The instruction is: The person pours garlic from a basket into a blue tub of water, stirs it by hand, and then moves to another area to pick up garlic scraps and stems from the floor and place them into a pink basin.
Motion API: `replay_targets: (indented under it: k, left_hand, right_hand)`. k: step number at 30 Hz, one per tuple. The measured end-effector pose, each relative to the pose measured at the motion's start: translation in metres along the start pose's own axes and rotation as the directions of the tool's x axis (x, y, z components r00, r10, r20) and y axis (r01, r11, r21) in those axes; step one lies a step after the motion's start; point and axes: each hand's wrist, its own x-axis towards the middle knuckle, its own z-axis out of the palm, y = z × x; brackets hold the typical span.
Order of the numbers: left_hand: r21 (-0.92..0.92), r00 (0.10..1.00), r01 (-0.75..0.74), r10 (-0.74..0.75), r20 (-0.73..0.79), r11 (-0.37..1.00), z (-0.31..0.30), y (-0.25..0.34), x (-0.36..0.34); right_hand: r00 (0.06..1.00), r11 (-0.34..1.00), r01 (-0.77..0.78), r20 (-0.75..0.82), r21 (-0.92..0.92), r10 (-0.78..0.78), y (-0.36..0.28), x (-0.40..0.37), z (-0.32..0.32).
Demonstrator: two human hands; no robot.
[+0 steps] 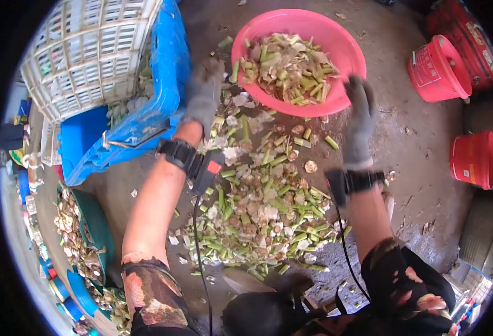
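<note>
A grey work glove covers my left hand (204, 92), which is blurred by motion beside the blue crate (165, 73); its fingers are smeared. My right hand (359, 123), also gloved in grey, has its fingers extended and overlapping the right rim of a pink basin (347, 47). Cut green stalk pieces and papery skins (294, 67) fill much of that basin. Between my arms, a wide pile of stalk pieces, root ends and pale peelings (263, 207) lies on the floor. Black straps with cabled devices are around both wrists.
A white plastic crate (92, 50) leans over the blue one at the left. Red buckets (434, 73) stand at the right by dark metal drums (484, 229). A green tub (98, 229) with more scraps sits at lower left. Cables hang from both wrists.
</note>
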Motion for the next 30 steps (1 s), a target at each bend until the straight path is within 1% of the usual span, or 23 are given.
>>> replay_targets:
  k: [1,2,3,4,5,7,8,9,10,11,12,13,14,15,16,17,19,20,22,24,26,29,30]
  left_hand:
    - [-0.089,0.990,0.093,-0.083,0.113,0.992,0.000,-0.017,-0.001]
    - [0.165,0.992,0.061,-0.079,0.103,0.984,0.002,-0.019,-0.006]
    - [0.408,0.993,0.027,-0.072,0.094,0.913,0.006,-0.017,-0.013]
    - [0.625,0.994,-0.005,-0.064,0.089,0.781,0.008,-0.020,-0.016]
    - [0.657,0.989,-0.113,0.022,0.145,0.745,0.011,-0.032,-0.007]
    - [0.694,0.949,-0.312,0.182,0.257,0.648,0.016,-0.064,0.026]
    - [0.742,0.970,-0.236,0.100,0.224,0.628,0.025,-0.069,0.034]
    - [0.776,0.964,-0.177,-0.052,0.261,0.606,0.038,-0.074,0.042]
    - [0.811,0.936,-0.123,-0.204,0.286,0.573,0.051,-0.085,0.053]
    - [0.845,0.888,-0.078,-0.349,0.300,0.529,0.059,-0.097,0.058]
    - [0.772,0.885,-0.234,-0.200,0.421,0.590,0.058,-0.106,0.047]
    - [0.684,0.850,-0.392,-0.043,0.526,0.615,0.058,-0.114,0.036]
    - [0.604,0.818,-0.270,-0.151,0.554,0.750,0.055,-0.089,0.020]
    - [0.593,0.796,-0.253,-0.185,0.577,0.764,0.049,-0.076,-0.001]
    - [0.584,0.771,-0.234,-0.218,0.598,0.777,0.043,-0.063,-0.022]
    - [0.638,0.765,-0.338,-0.192,0.614,0.692,0.034,-0.057,-0.046]
    - [0.617,0.703,-0.417,-0.194,0.684,0.668,0.011,-0.060,-0.089]
    - [0.629,0.782,-0.422,-0.089,0.617,0.653,0.008,-0.059,-0.082]
    - [0.645,0.888,-0.403,0.105,0.448,0.649,0.011,-0.059,-0.066]
    - [0.807,0.940,-0.329,0.087,0.331,0.491,0.023,-0.043,-0.019]
    - [0.919,0.962,-0.199,-0.112,0.250,0.339,0.022,-0.064,0.002]
    - [0.898,0.921,-0.355,-0.066,0.383,0.260,0.014,-0.086,-0.052]
    - [0.852,0.906,-0.383,-0.034,0.422,0.357,0.002,-0.093,-0.079]
  right_hand:
    - [0.934,0.936,-0.314,-0.123,0.160,0.335,-0.013,-0.013,-0.019]
    - [0.916,0.928,-0.319,-0.189,0.193,0.354,0.006,-0.032,-0.044]
    - [0.890,0.919,-0.369,-0.233,0.141,0.393,0.036,-0.047,-0.071]
    - [0.859,0.902,-0.422,-0.277,0.089,0.430,0.068,-0.063,-0.097]
    - [0.827,0.879,-0.476,-0.324,0.035,0.460,0.085,-0.074,-0.111]
    - [0.789,0.829,-0.559,-0.306,0.003,0.533,0.100,-0.080,-0.105]
    - [0.770,0.803,-0.596,-0.297,-0.015,0.565,0.106,-0.081,-0.097]
    - [0.854,0.812,-0.519,-0.213,-0.268,0.475,0.112,-0.083,-0.087]
    - [0.912,0.775,-0.392,-0.096,-0.495,0.399,0.112,-0.086,-0.070]
    - [0.951,0.776,-0.276,-0.041,-0.567,0.308,0.107,-0.093,-0.044]
    - [0.976,0.763,-0.155,0.022,-0.628,0.217,0.099,-0.099,-0.015]
    - [0.950,0.717,-0.049,0.189,-0.695,0.248,0.082,-0.104,0.008]
    - [0.893,0.677,0.070,0.349,-0.732,0.285,0.066,-0.112,0.026]
    - [0.788,0.735,0.128,0.519,-0.666,0.332,0.058,-0.122,0.038]
    - [0.655,0.792,0.172,0.668,-0.586,0.353,0.050,-0.131,0.044]
    - [0.663,0.881,0.089,0.688,-0.464,0.295,0.040,-0.135,0.044]
    - [0.693,0.983,-0.065,0.702,-0.171,0.167,0.024,-0.133,0.041]
    - [0.739,0.967,0.014,0.654,-0.256,0.162,0.030,-0.128,0.040]
    - [0.803,0.882,0.142,0.574,-0.450,0.163,0.050,-0.114,0.034]
    - [0.777,0.792,0.216,0.591,-0.572,0.215,0.078,-0.101,0.043]
    - [0.767,0.708,0.265,0.589,-0.655,0.257,0.100,-0.104,0.065]
    - [0.628,0.721,0.240,0.670,-0.650,0.395,0.069,-0.101,0.071]
    - [0.498,0.616,0.317,0.679,-0.721,0.539,0.048,-0.106,0.071]
